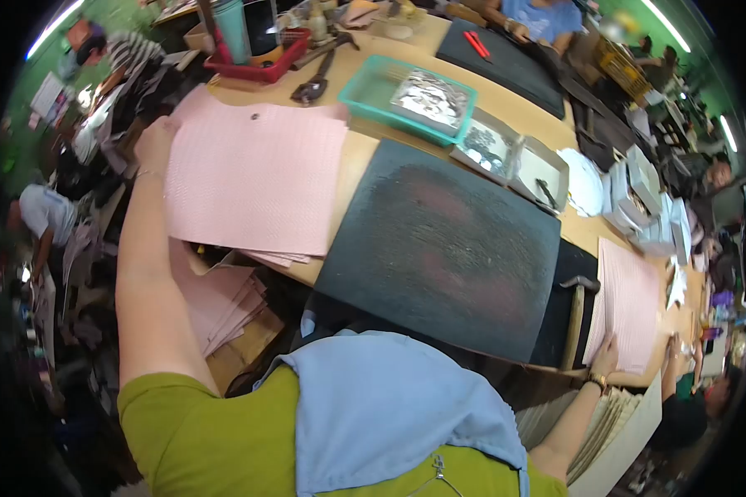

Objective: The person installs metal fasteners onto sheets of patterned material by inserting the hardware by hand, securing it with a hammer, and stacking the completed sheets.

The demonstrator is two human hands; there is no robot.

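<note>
At the left, my left hand (153, 145) is closed on the upper left edge of a pink textured panel (253, 178), which looks like embossed leather and has a small dark metal snap near its top. Other pink pieces lie under it. My right hand (605, 356) grips the lower left corner of a stack of pink panels (628, 302) at the right end of the table. Between the two hands is a dark, worn rubber slab (439, 240). A hammer (578, 311) lies just left of the right stack.
Behind the slab are a teal tray (365, 103) holding a box of metal pieces, and small open cartons (540, 172). A red tray (261, 73) stands back left. More pink pieces (224, 306) sit in a carton below. Co-workers surround the table; one faces me across it.
</note>
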